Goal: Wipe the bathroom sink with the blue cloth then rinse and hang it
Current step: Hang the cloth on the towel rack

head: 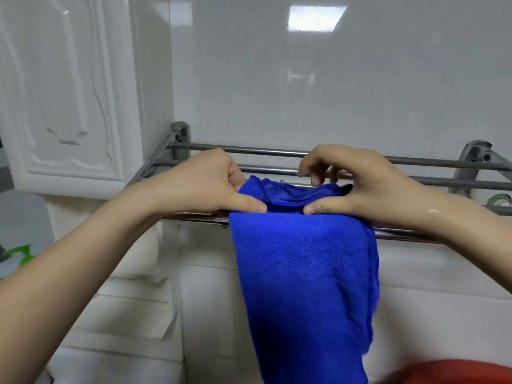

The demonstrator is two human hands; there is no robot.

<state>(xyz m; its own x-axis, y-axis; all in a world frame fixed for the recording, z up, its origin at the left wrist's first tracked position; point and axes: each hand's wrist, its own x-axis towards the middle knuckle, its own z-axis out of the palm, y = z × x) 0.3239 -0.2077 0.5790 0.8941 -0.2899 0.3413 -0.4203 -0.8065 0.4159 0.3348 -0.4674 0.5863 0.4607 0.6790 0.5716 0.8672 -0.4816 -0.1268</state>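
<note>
Over rack (277,152): blue cloth (302,273) (fuzzy; draped)

I count two bare hands, left hand (205,184) and right hand (360,184), one plush blue cloth (302,273), one steel-tube wall rack (249,150), one white panelled cabinet door (69,106).

A white cabinet door (69,92) with a raised moulded panel fills the upper left. Glossy white wall tiles (249,79) beside it mirror 1 rectangular light (315,19). A blurred pale container (22,217) sits at the left edge, and something red (457,372) shows bottom right.
</note>
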